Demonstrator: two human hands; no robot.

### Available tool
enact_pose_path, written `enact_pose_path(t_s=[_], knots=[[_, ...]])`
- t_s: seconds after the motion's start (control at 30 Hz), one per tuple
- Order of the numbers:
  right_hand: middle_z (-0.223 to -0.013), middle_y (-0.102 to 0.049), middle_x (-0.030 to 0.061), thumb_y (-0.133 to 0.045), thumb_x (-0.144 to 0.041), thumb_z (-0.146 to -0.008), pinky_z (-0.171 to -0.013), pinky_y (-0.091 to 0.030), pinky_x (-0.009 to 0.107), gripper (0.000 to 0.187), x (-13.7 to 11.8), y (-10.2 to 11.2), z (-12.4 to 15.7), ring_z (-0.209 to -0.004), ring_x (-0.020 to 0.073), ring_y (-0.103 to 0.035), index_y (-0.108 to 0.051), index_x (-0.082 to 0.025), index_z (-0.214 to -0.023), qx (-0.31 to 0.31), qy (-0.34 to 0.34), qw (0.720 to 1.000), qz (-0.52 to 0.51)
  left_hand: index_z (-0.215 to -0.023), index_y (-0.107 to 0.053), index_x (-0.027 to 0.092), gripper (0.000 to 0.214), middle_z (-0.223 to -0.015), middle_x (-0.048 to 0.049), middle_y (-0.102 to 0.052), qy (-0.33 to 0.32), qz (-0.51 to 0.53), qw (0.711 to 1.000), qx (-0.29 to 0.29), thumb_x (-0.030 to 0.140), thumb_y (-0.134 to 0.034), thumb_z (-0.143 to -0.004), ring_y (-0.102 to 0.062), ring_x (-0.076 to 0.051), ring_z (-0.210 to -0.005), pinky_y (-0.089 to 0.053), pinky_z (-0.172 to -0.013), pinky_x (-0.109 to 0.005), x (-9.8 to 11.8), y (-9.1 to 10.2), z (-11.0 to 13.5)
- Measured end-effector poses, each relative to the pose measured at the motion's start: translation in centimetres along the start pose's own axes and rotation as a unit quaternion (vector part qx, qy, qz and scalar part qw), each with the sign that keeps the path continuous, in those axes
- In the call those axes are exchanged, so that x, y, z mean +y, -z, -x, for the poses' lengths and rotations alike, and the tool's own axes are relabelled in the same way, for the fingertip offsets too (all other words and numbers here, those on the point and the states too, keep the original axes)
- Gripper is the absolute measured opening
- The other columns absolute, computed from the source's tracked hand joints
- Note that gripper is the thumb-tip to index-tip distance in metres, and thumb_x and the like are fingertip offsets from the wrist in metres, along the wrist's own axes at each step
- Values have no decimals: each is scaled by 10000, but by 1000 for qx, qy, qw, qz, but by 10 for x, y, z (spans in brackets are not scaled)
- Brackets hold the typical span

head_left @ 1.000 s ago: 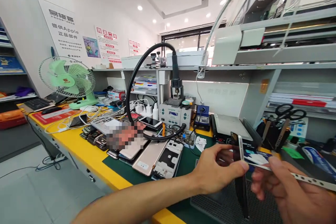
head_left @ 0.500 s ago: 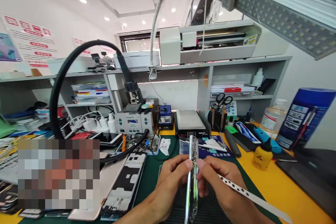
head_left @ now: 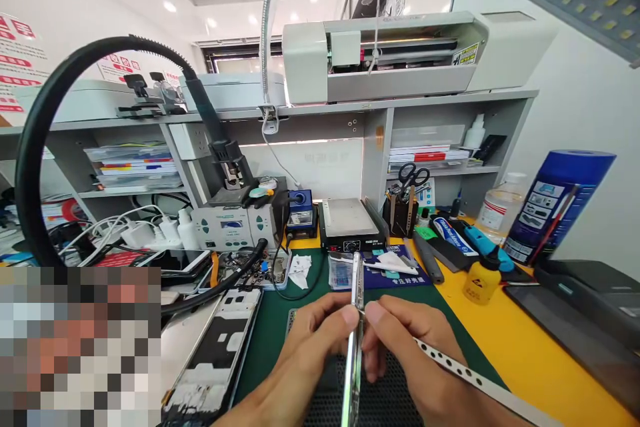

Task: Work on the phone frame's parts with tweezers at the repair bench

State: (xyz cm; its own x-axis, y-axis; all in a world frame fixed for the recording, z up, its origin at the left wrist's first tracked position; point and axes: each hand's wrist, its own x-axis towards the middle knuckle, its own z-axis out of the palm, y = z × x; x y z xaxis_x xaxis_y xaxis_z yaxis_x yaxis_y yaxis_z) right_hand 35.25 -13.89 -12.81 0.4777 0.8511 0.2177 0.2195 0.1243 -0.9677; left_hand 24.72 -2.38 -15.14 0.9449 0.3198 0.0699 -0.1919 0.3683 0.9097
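Observation:
A slim phone [head_left: 349, 363] with a shiny silver edge stands nearly edge-on between my hands. My left hand [head_left: 315, 337] is closed round its left side, thumb pressed on the rim. On the other side, my right hand [head_left: 407, 337] pinches a long white tool with a row of holes [head_left: 463, 370], which runs back under the hand to the lower right. A thin tip shows between the right fingertips and the phone's edge; whether it touches the phone is hard to see. Below both hands lies a black textured mat [head_left: 385, 393].
An opened phone housing [head_left: 215, 353] lies left on the green mat [head_left: 275, 333]. A hot-air station [head_left: 235, 227] and a flat heating plate [head_left: 353, 217] stand behind. Right are a yellow bottle [head_left: 483, 280], a blue can [head_left: 560, 207] and a dark tablet-like slab [head_left: 565, 340].
The phone has turned so that its narrow edge faces me more squarely. My view has shifted somewhat; both hands keep their hold.

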Motion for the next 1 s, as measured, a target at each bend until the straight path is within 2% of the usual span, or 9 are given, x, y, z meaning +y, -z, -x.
enact_pose_path(t_s=[0.13, 0.33, 0.5, 0.63, 0.73, 0.87, 1.0], knots=[[-559, -590, 10, -538, -603, -952, -556, -474, 251, 528, 2, 0, -2, -548, 150, -592, -594, -181, -641, -1, -25, 999, -36, -726, -596, 153, 399, -667, -43, -603, -9, 2, 1000, -19, 434, -489, -988, -603, -160, -670, -432, -635, -256, 3, -7, -1], [-518, -569, -1, -558, -599, -935, -511, -463, 236, 522, 8, 0, -9, -506, 142, -584, -580, -178, -627, 38, -60, 995, -63, -800, -628, 160, 462, -720, -47, -609, 99, -21, 995, 20, 565, -474, -964, -567, -151, -669, -496, -587, -231, 3, -4, -3], [-459, -552, -14, -521, -522, -959, -477, -449, 220, 482, 9, 0, -15, -444, 134, -574, -546, -190, -611, 25, -92, 994, -48, -806, -628, 169, 515, -663, -35, -602, 175, -34, 981, 82, 666, -522, -891, -533, -126, -540, -514, -463, -215, 2, -4, -7], [-456, -555, -17, -509, -480, -966, -466, -445, 203, 464, 9, 1, -17, -435, 122, -564, -544, -191, -604, 23, -100, 994, -37, -819, -625, 181, 468, -703, -31, -615, 195, 5, 978, 71, 627, -521, -913, -585, -137, -586, -521, -416, -185, 2, 1, -8], [-462, -566, -15, -495, -452, -978, -469, -444, 201, 451, 10, 1, -17, -443, 124, -570, -546, -191, -614, 25, -92, 995, -20, -824, -636, 171, 447, -749, -40, -632, 198, 34, 979, 44, 581, -495, -934, -599, -133, -580, -519, -394, -179, 4, 6, -9], [-494, -595, -7, -495, -464, -997, -499, -457, 217, 461, 11, 1, -14, -470, 135, -585, -561, -191, -631, 18, -67, 998, -2, -821, -657, 157, 460, -789, -62, -651, 206, 49, 977, 38, 576, -490, -914, -610, -142, -581, -519, -382, -190, 5, 11, -11], [-503, -577, -7, -546, -514, -981, -551, -464, 246, 504, 11, 4, -8, -511, 148, -590, -560, -193, -593, 62, -10, 998, -13, -801, -692, 115, 538, -726, -79, -644, 215, 18, 976, 37, 605, -482, -868, -581, -127, -510, -478, -371, -180, 7, 14, -11]])
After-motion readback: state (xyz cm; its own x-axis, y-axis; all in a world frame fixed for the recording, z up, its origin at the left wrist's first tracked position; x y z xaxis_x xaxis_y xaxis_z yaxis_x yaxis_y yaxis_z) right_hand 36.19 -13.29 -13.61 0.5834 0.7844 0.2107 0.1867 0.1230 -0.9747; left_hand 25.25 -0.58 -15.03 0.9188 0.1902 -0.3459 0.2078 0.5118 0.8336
